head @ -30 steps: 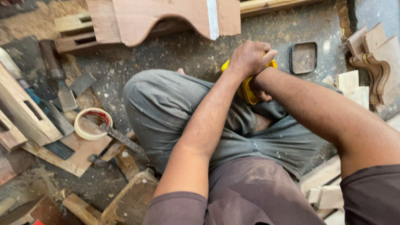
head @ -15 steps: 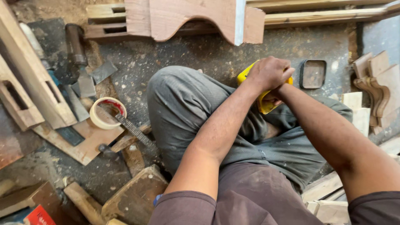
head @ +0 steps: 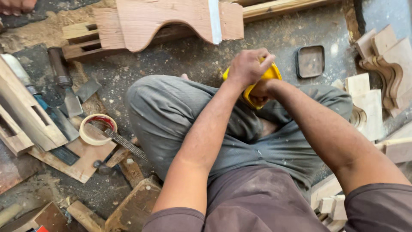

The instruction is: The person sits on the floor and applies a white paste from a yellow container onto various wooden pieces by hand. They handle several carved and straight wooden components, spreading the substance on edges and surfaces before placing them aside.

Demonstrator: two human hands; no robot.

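I sit cross-legged on a dusty workshop floor in grey trousers. My left hand is wrapped over the top of a yellow object held above my lap. My right hand grips the same yellow object from below, mostly hidden under the left hand. What the yellow object is cannot be made out; only its rim and an edge show between the fingers.
A curved wooden panel lies ahead. Left of my knee are a roll of tape, a rasp, a chisel and wood blocks. A small dark tray and carved wooden pieces sit to the right.
The view has shifted so the floor items slid right and down in frame. Both hands stay clasped on the yellow object above my lap.
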